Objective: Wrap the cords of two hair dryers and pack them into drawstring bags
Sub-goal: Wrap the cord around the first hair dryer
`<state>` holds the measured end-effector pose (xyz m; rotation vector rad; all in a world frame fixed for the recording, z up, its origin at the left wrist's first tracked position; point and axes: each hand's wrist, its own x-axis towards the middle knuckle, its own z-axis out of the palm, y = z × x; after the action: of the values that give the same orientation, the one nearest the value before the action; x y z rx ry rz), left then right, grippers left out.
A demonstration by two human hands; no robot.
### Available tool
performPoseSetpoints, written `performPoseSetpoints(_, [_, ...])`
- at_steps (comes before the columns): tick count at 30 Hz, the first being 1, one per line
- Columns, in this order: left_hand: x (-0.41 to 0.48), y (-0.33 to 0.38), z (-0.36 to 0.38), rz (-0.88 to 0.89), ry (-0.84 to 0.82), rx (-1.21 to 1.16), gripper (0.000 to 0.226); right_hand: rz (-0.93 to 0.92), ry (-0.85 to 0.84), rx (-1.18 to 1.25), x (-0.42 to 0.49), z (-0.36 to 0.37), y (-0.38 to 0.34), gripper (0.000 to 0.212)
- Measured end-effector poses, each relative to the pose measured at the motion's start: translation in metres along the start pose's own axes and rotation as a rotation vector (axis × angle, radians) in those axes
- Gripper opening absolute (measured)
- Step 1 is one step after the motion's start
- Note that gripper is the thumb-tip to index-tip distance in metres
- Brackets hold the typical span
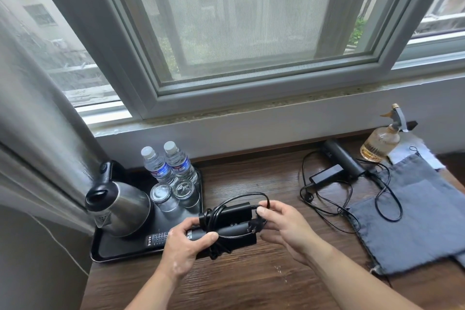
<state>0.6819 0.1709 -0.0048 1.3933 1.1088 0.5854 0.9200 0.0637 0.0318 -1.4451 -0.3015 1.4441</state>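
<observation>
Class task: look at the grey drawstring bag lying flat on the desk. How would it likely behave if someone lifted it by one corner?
The grey drawstring bag lies flat and creased, so it is probably floppy and would sag. It looks empty, so likely light. The loose cord crossing it might drag along or slide off.

Soft daylight comes in through the big window (241, 20) at the back. It is bright but not harsh, and the mesh on the glass makes the outside look hazy and grey. The dark wooden tabletop (251, 282) shines a little where the light falls on it. The metal kettle (125, 211) has pale shiny spots, and so do the two glasses (173, 195). Shadows are weak and soft. The picture bends at the edges, so the window frame leans outward. The curtain (30, 108) on the left looks dim. The middle is sharp, and the corners are a bit smeared.
</observation>
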Motion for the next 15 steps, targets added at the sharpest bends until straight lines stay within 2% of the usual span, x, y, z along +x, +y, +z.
performPoseSetpoints(3, [0.001,-0.004,0.000,-0.021,0.013,0.010,0.053,0.002,0.061,-0.109,0.000,0.005,0.003,0.028])
performPoseSetpoints(6, [0.002,-0.010,-0.001,-0.060,0.019,0.009,0.064,0.018,0.092,-0.095,0.001,0.007,0.005,0.030])
performPoseSetpoints(11, [0.000,-0.011,0.006,-0.004,0.011,0.083,0.059,0.070,0.153,-0.033,0.008,0.007,0.008,0.035])
performPoseSetpoints(15, [-0.002,-0.008,0.009,0.009,0.005,0.075,0.078,0.084,0.181,0.014,0.011,0.009,0.013,0.034])
